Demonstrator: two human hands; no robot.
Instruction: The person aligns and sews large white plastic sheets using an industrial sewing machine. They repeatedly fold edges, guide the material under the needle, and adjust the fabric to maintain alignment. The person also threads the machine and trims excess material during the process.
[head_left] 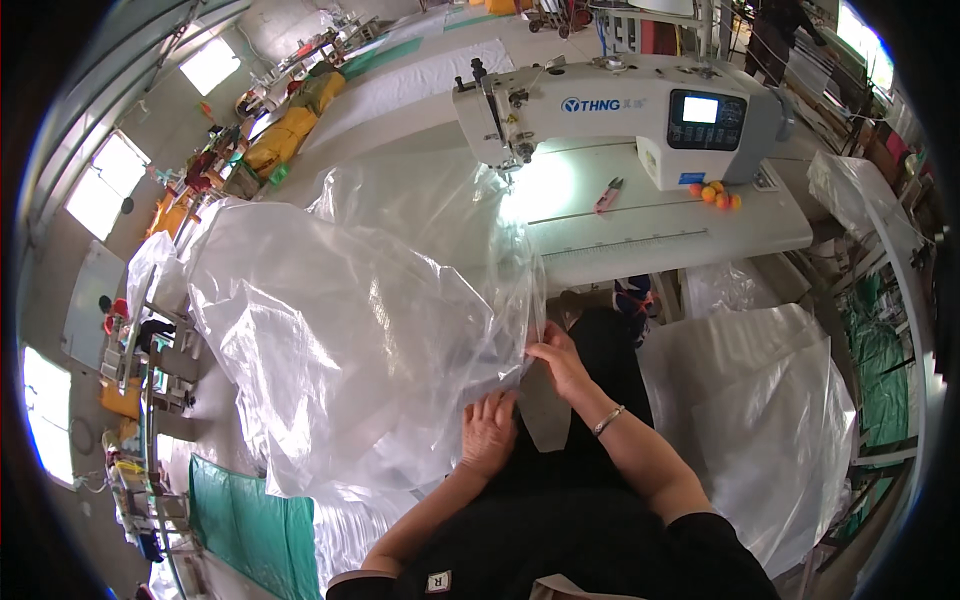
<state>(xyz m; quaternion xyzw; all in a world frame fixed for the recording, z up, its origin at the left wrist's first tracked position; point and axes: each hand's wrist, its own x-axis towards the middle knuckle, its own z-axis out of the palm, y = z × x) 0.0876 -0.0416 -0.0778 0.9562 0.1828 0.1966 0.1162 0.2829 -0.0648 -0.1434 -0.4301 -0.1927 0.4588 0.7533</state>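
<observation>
A large clear plastic sheet point(340, 300) hangs in folds over the near left side of the sewing table point(600, 240) and down toward my lap. My right hand point(562, 362), a bangle on its wrist, pinches the sheet's right edge. Lower and to the left, my left hand point(489, 434) is closed on the bottom of the same edge, its fingers curled over the plastic. Beyond the hands stands a white sewing machine point(590, 100), its lamp lit. Part of the sheet reaches up beside its needle area point(508, 165).
Thread snips point(608, 195) and several small orange-red balls point(715, 195) lie on the table. More clear plastic point(745, 400) hangs at my right. A green sheet point(250, 525) lies at lower left. Yellow bundles point(282, 138) sit far left, and a person point(778, 40) stands far right.
</observation>
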